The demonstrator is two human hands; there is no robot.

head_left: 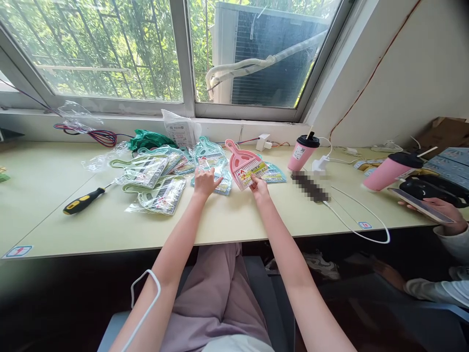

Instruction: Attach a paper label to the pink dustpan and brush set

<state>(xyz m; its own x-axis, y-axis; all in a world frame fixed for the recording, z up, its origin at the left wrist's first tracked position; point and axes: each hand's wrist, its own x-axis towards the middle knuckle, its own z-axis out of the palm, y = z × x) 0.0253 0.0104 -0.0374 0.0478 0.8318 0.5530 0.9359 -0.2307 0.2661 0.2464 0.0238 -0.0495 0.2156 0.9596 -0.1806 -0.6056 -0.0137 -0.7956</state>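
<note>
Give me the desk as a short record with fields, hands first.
right hand: grips the lower edge of the pink dustpan pack
left hand: fingers spread, at the blue packs
left of hands: pale green packs, yellow-black screwdriver
right of hands: two pink cups with black lids
far right: another person's hand holding a phone

There is a big window (190,58) with gray frames, and bright daylight comes in — green leaves (142,63) and dark bars (106,44) are outside, next to a big metal fan box (271,54). The wall (399,73) is white. A long, pale yellow table (120,227) sits below, and it is dark under there.
</note>
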